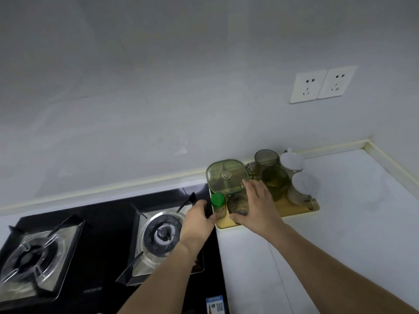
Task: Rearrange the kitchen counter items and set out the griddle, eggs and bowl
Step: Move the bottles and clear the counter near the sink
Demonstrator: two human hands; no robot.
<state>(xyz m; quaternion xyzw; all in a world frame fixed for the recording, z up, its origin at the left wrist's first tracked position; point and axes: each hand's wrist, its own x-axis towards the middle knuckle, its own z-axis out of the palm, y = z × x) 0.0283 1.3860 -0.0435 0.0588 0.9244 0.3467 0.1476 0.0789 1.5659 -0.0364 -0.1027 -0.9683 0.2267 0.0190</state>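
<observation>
A yellow tray (294,209) stands on the counter against the wall, just right of the stove. It carries a square green lidded box (226,175), a small green-capped bottle (217,200), a round dark glass jar (237,203), two smoky green tumblers (267,158) and two white-lidded jars (303,184). My left hand (199,220) grips the tray's left edge, thumb by the bottle's base. My right hand (256,205) wraps the dark glass jar from its right side, thumb at its front, fingertips reaching the green box. No griddle, eggs or bowl are in view.
A black glass gas stove (102,223) with two burners fills the left; its right burner (162,232) lies under my left forearm. White counter (340,223) stretches right to a raised corner edge. Two wall sockets (322,85) sit above the tray.
</observation>
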